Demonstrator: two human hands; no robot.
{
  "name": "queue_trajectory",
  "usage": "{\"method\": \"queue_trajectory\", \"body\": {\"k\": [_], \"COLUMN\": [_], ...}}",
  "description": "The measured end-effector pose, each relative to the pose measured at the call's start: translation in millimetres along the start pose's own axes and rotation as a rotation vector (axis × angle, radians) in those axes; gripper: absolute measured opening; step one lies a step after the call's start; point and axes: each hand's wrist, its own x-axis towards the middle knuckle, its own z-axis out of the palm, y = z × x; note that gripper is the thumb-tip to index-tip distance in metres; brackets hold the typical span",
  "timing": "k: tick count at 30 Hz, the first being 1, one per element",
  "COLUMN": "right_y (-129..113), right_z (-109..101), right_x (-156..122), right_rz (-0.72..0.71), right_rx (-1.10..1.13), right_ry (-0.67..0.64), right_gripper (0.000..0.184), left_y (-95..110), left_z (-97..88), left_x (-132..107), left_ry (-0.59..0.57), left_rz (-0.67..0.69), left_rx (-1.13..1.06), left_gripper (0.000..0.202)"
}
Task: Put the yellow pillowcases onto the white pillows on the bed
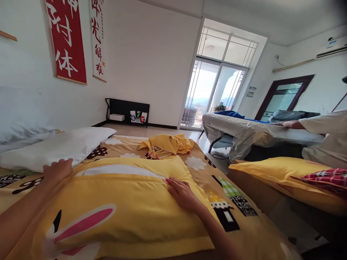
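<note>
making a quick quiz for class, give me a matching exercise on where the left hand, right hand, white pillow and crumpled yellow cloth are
1 left hand; 2 right hand; 3 white pillow; 4 crumpled yellow cloth
a far end of the bed; b left corner of the yellow pillow; c left of the yellow pillow; d yellow pillow's right side
Pairs: 1-b; 2-d; 3-c; 4-a

On the red wall banner (66, 39), white Chinese characters are printed; the lowest is read as 体. On the white scroll (98, 38) beside it, 光, 解 and 难 are made out in red.
</note>
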Motion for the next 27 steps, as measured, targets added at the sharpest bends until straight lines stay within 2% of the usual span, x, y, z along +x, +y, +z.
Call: {"method": "queue_trajectory", "body": {"k": [1, 3, 5, 7, 9, 11, 12, 14, 17, 19, 21, 23, 25, 27], "right_y": [-2, -7, -16, -26, -33, -35, -33, -29, -23, -24, -27, -31, -35, -39], "right_z": [-6, -15, -13, -3, 8, 15, 15, 11, -3, -16, -30, -42, -52, -57], "right_x": [8, 28, 49, 64, 71, 74, 75, 79, 90, 94, 93, 89, 87, 89], "right_rz": [0.045, 0.148, 0.185, 0.151, 0.134, 0.157, 0.175, 0.207, 0.219, 0.208, 0.184, 0.157, 0.133, 0.109], "right_rx": [-0.006, -0.077, -0.172, -0.228, -0.259, -0.316, -0.351, -0.419, -0.499, -0.544, -0.588, -0.630, -0.665, -0.685], "right_ry": [-0.007, 0.009, 0.025, 0.009, -0.004, 0.005, 0.013, 0.024, 0.030, 0.054, 0.096, 0.132, 0.135, 0.088], "right_gripper": [0.044, 0.043, 0.041, 0.037, 0.033, 0.033, 0.033, 0.031, 0.028, 0.028, 0.031, 0.035, 0.038, 0.035], "left_y": [10, 46, 95, 144, 179, 194, 196, 194, 202, 220, 242, 262, 275, 284], "left_z": [-15.1, -38.3, -40.3, -20.7, 7.3, 27.3, 31.0, 25.3, -1.8, -18.2, -24.5, -17.0, 1.9, 24.0], "left_x": [6, 3, -25, -71, -117, -147, -154, -151, -125, -109, -102, -105, -112, -117], "left_ry": [-0.004, -0.003, 0.045, 0.069, -0.021, -0.045, -0.071, -0.171, -0.347, -0.419, -0.449, -0.410, -0.349, -0.397], "left_rz": [0.006, 0.104, 0.317, 0.540, 0.698, 0.725, 0.719, 0.693, 0.680, 0.716, 0.773, 0.832, 0.891, 0.914], "left_rx": [0.016, -0.055, -0.222, -0.348, -0.318, -0.264, -0.236, -0.175, -0.045, 0.044, 0.084, 0.020, -0.134, -0.249], "left_gripper": [0.026, 0.035, 0.035, 0.033, 0.030, 0.031, 0.030, 0.030, 0.032, 0.032, 0.031, 0.031, 0.037, 0.046]}}
